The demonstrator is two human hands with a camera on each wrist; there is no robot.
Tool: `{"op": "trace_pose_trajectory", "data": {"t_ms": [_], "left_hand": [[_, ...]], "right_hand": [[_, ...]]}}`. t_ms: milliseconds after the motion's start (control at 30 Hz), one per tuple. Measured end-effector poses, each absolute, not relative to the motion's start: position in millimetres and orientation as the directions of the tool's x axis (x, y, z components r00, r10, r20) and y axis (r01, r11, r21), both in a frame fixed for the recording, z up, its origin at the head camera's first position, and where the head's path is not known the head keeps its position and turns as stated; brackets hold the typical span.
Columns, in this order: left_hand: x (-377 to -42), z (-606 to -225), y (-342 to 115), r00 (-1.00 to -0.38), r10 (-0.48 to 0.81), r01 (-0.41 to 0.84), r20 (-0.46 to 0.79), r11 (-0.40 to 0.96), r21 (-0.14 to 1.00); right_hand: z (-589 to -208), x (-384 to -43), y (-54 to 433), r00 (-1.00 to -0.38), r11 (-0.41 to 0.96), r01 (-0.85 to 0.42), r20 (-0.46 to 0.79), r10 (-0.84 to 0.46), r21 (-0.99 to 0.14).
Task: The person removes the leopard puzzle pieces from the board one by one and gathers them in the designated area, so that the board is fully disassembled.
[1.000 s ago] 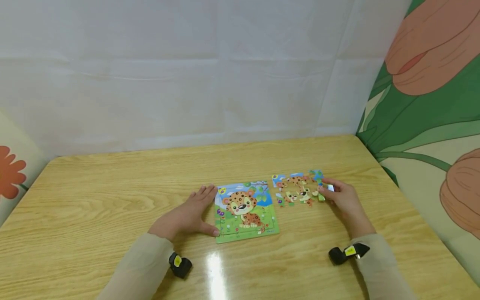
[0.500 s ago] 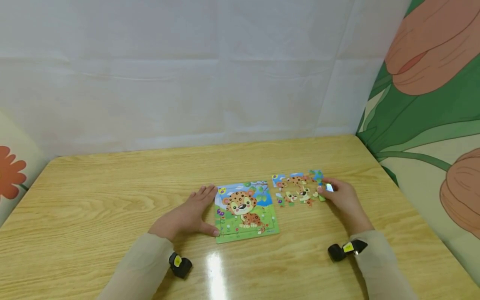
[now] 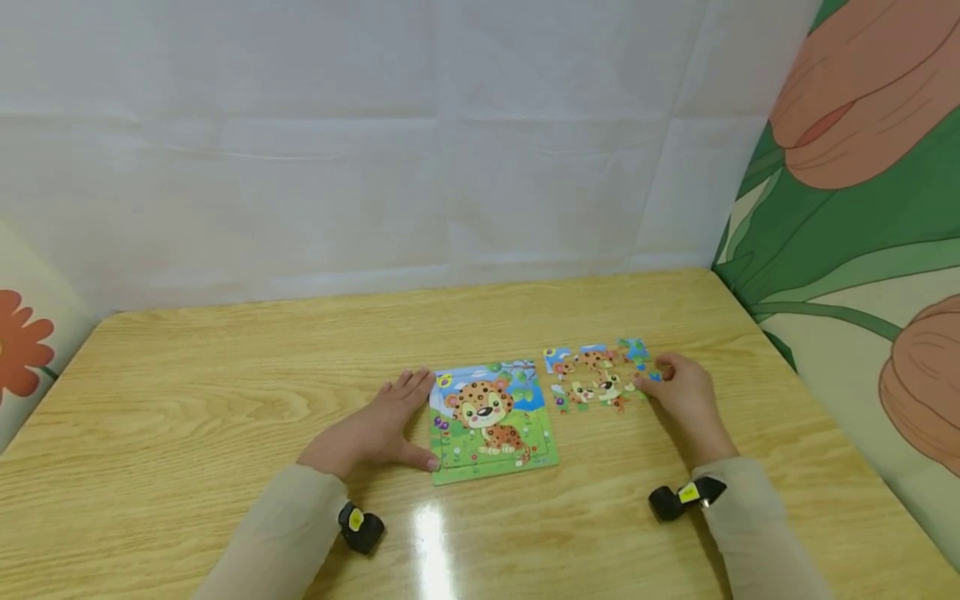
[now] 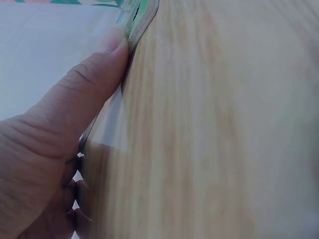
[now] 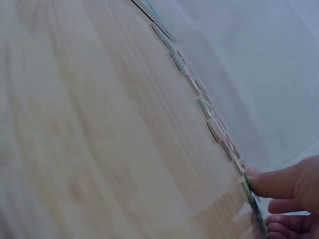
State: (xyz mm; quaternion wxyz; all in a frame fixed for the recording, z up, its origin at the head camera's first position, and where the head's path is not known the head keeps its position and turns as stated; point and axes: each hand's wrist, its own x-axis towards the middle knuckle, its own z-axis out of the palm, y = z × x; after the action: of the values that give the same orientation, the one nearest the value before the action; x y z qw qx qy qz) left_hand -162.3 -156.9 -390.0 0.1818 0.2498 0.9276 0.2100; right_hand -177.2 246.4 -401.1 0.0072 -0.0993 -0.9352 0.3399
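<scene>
A square puzzle board (image 3: 491,423) with a spotted leopard cub printed on it lies flat mid-table. My left hand (image 3: 375,429) lies along its left side, fingers extended at the upper corner and thumb touching the lower-left corner. In the left wrist view the thumb (image 4: 87,79) presses against the board's edge. Several loose puzzle pieces (image 3: 609,387) lie roughly grouped to the right of the board. At that group's right edge, my right hand (image 3: 686,404) pinches a small puzzle piece (image 3: 655,377) between thumb and fingers, mostly hidden by them.
The wood-grain table (image 3: 225,375) extends on both sides of the hands. White cloth (image 3: 375,167) hangs behind its far edge. A wall with printed flowers (image 3: 885,267) borders the right side.
The right hand has shifted slightly, and the piece in its fingers has turned from a bright glare to showing blue. Left hand and board have stayed put.
</scene>
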Motion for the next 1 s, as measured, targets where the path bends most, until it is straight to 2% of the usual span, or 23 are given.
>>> {"op": "trace_pose_trajectory", "data": {"t_ms": [433, 700, 1000], "left_hand": [[-163.0, -388.9, -157.3, -0.810, 0.543, 0.391, -0.224, 0.783, 0.484], [-162.2, -389.4, -156.6, -0.808, 0.541, 0.387, -0.233, 0.785, 0.484], [-161.6, -390.0, -156.3, -0.809, 0.537, 0.374, -0.239, 0.784, 0.496]], "right_hand": [[-404.4, -179.5, 248.9, -0.984, 0.743, 0.137, -0.001, 0.180, -0.655], [-401.1, -174.8, 247.3, -0.961, 0.632, 0.225, -0.061, 0.269, -0.741], [-387.0, -172.7, 245.4, -0.950, 0.611, 0.192, 0.010, 0.311, -0.768]]}}
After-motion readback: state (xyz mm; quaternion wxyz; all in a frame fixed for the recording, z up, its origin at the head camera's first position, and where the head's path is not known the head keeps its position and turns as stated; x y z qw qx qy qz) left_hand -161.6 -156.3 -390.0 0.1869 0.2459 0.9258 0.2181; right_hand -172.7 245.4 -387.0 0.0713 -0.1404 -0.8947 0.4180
